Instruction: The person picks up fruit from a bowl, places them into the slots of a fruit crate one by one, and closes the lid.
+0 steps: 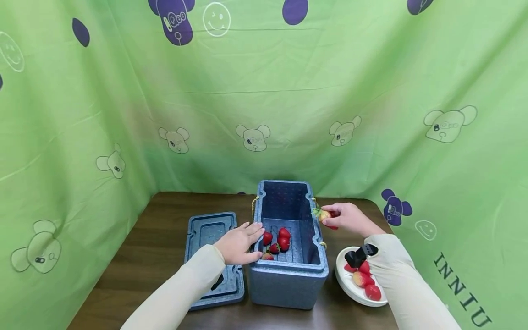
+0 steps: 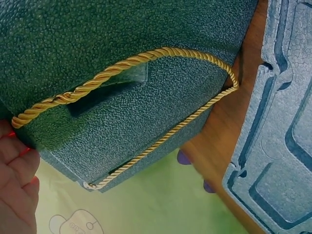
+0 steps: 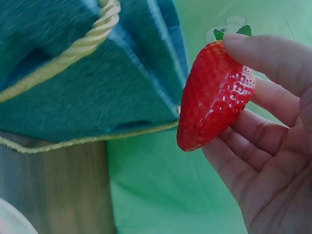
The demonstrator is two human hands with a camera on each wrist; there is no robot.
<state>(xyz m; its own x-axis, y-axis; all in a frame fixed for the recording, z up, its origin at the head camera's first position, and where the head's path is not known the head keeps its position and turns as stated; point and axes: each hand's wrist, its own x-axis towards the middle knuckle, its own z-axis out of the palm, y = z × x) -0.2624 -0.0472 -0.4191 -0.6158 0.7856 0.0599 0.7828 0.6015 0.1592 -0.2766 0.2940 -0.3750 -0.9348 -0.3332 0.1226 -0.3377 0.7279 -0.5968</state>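
A blue-grey foam box (image 1: 284,286) stands uncovered on the table, with several red strawberries (image 1: 283,238) on its floor near the front left. My left hand (image 1: 240,244) rests on the left rim, its fingers extended. In the left wrist view only its fingertips (image 2: 17,170) show, by the box wall and a twisted gold cord (image 2: 161,53). Just outside the right rim, my right hand (image 1: 350,219) pinches a strawberry (image 3: 209,97) between thumb and fingers. The berry is red with a yellowish top and green leaves, and its tip points down.
To the right of the box sits a white dish (image 1: 348,286) with several more strawberries, partly under my right forearm. The matching foam lid (image 1: 210,229) lies flat on the brown wooden table (image 1: 136,256) at left. A green printed cloth (image 1: 255,91) hangs behind and at both sides.
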